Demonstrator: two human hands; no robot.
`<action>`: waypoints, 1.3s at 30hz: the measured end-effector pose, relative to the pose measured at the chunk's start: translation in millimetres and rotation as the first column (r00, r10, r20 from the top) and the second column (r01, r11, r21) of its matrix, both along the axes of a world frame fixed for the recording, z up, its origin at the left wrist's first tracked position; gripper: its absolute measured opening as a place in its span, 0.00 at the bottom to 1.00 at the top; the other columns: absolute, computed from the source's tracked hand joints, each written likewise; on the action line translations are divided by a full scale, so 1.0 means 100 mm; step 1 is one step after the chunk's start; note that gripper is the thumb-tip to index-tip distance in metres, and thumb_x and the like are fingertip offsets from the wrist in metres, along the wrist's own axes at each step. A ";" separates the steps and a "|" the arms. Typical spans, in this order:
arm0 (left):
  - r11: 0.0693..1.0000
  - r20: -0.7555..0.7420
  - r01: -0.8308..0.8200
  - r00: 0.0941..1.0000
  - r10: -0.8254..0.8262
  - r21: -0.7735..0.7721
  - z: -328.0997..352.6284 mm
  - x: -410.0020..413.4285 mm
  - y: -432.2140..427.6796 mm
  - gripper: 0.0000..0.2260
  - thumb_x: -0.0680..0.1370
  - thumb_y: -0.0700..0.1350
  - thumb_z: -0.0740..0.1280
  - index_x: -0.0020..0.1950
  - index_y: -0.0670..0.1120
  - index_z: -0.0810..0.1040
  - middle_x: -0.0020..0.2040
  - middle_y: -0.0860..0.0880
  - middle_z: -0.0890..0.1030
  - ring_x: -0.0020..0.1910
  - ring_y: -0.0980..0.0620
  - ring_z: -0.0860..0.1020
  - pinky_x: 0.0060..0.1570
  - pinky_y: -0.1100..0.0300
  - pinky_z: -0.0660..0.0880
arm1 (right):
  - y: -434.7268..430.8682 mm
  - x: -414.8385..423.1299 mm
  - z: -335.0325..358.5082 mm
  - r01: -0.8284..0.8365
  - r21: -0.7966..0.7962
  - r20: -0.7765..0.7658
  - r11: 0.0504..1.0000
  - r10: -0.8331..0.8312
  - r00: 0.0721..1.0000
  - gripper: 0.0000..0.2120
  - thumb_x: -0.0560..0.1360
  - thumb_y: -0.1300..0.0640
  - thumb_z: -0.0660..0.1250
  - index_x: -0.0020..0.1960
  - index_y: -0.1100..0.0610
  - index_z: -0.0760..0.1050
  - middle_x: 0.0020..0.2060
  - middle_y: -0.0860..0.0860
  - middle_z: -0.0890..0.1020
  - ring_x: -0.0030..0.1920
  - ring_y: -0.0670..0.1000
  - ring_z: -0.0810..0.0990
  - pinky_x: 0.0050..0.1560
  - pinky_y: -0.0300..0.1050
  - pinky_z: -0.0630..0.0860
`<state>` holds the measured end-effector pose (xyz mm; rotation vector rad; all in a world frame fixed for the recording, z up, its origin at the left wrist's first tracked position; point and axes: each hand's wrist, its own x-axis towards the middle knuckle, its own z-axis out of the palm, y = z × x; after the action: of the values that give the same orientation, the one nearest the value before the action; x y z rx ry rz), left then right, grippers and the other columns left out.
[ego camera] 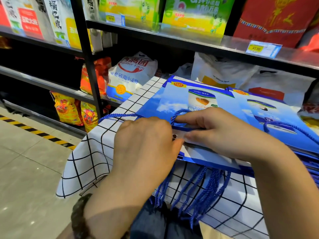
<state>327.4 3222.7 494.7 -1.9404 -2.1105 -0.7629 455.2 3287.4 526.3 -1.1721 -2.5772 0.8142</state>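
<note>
Grocery shelves of flour sacks crowd behind the checked-cloth desk; blue paper bags lie stacked there. One left hand pinches the rim of the top bag, the right hand hooks its rope handle; floor open leftward.

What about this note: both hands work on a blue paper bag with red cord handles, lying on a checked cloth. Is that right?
Not quite. The head view shows the cord handles are blue, not red. The rest stands: left hand and right hand work on the blue paper bag on the checked cloth.
</note>
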 end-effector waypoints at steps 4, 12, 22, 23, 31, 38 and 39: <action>0.996 -0.085 0.088 0.992 -0.089 -0.010 -0.09 -0.02 0.05 0.09 0.66 0.48 0.73 0.32 0.50 0.74 0.29 0.51 0.75 0.28 0.46 0.73 0.35 0.59 0.58 | 0.00 -0.01 -0.04 0.055 -0.066 -0.050 0.996 -0.059 0.997 0.20 0.75 0.56 0.65 0.66 0.50 0.70 0.58 0.44 0.79 0.57 0.43 0.77 0.62 0.44 0.72; 0.922 0.138 0.373 0.913 -0.384 0.102 -0.24 -0.11 0.13 0.08 0.71 0.43 0.57 0.36 0.53 0.60 0.33 0.56 0.62 0.32 0.51 0.67 0.36 0.63 0.52 | 0.03 -0.01 -0.11 0.113 -0.223 -0.073 0.968 -0.132 0.989 0.23 0.71 0.49 0.63 0.66 0.46 0.70 0.52 0.39 0.78 0.56 0.40 0.74 0.63 0.36 0.67; 0.870 0.265 0.491 0.834 -0.484 0.046 -0.33 -0.21 0.25 0.12 0.70 0.45 0.56 0.27 0.52 0.59 0.31 0.53 0.67 0.36 0.52 0.66 0.44 0.77 0.61 | 0.08 -0.13 -0.10 0.122 -0.166 -0.032 0.979 -0.129 0.991 0.17 0.77 0.48 0.59 0.45 0.61 0.76 0.36 0.52 0.74 0.38 0.48 0.71 0.46 0.47 0.71; 0.868 0.304 0.494 0.821 -0.483 0.045 -0.34 -0.23 0.26 0.12 0.69 0.44 0.56 0.26 0.52 0.60 0.32 0.52 0.69 0.35 0.52 0.66 0.41 0.75 0.61 | 0.07 -0.16 -0.10 0.137 -0.124 -0.021 0.983 -0.141 0.990 0.17 0.77 0.47 0.60 0.40 0.60 0.75 0.31 0.49 0.72 0.34 0.46 0.69 0.40 0.44 0.67; 0.867 0.384 0.498 0.793 -0.472 0.038 -0.37 -0.25 0.27 0.12 0.68 0.43 0.57 0.24 0.48 0.63 0.38 0.51 0.74 0.36 0.54 0.70 0.36 0.71 0.61 | 0.07 -0.18 -0.14 0.256 0.130 -0.127 0.958 -0.240 0.962 0.11 0.72 0.51 0.68 0.31 0.51 0.75 0.31 0.49 0.77 0.36 0.50 0.74 0.37 0.45 0.71; 0.892 0.180 0.437 0.874 -0.452 0.121 -0.33 -0.23 0.17 0.10 0.72 0.48 0.54 0.30 0.54 0.61 0.37 0.53 0.74 0.37 0.52 0.72 0.43 0.65 0.61 | -0.19 0.02 -0.11 0.193 0.172 -0.075 0.966 -0.183 0.980 0.11 0.69 0.42 0.63 0.40 0.49 0.77 0.35 0.47 0.80 0.40 0.47 0.78 0.43 0.50 0.76; 0.896 0.160 0.423 0.883 -0.442 0.137 -0.33 -0.23 0.16 0.09 0.72 0.47 0.54 0.32 0.53 0.62 0.38 0.52 0.75 0.39 0.51 0.73 0.43 0.62 0.60 | -0.23 0.04 -0.11 0.174 0.240 -0.011 0.955 -0.177 0.984 0.11 0.71 0.43 0.62 0.38 0.50 0.75 0.33 0.48 0.79 0.39 0.50 0.76 0.41 0.51 0.75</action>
<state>304.2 3238.3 461.9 -2.4022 -1.6945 -1.1474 459.4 3264.4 515.0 -1.3074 -2.4497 0.4447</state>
